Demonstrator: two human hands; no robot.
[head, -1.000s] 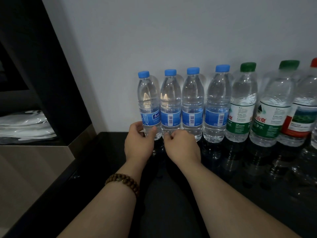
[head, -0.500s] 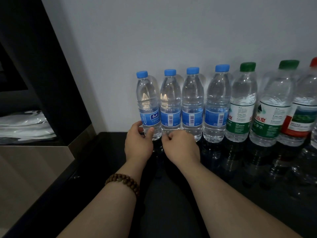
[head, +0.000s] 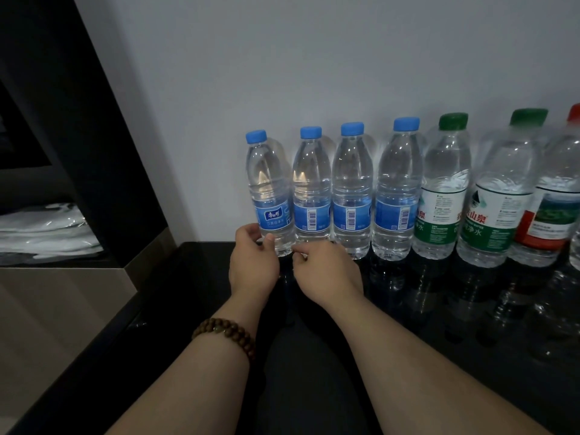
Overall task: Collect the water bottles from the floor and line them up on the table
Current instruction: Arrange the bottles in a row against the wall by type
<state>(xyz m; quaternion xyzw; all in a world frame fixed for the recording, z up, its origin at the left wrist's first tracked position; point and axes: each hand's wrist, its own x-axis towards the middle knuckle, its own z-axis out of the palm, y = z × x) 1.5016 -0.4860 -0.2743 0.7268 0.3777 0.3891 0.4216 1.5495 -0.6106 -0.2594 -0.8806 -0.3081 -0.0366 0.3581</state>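
Observation:
Several water bottles stand in a row against the wall on the glossy black table (head: pixel 314 356). At the left end is a blue-capped bottle (head: pixel 270 189), tilted slightly left. My left hand (head: pixel 252 262) grips its base with thumb and fingers. The neighbouring blue-capped bottle (head: pixel 311 186) stands upright. My right hand (head: pixel 326 271) rests at its foot, fingers curled, touching the base. Two more blue-capped bottles (head: pixel 352 186) follow, then two green-capped bottles (head: pixel 444 189) and a red-capped bottle (head: pixel 552 199) at the right edge.
A dark cabinet (head: pixel 78 120) rises on the left with white folded items (head: pixel 40 230) on a shelf. The table's left edge (head: pixel 94 346) drops off to a beige surface. A further bottle (head: pixel 576 246) is cut off at the far right.
The leftmost bottle has shifted a little left and leans away from its neighbour. Both hands stay at the bottle bases, hardly moved.

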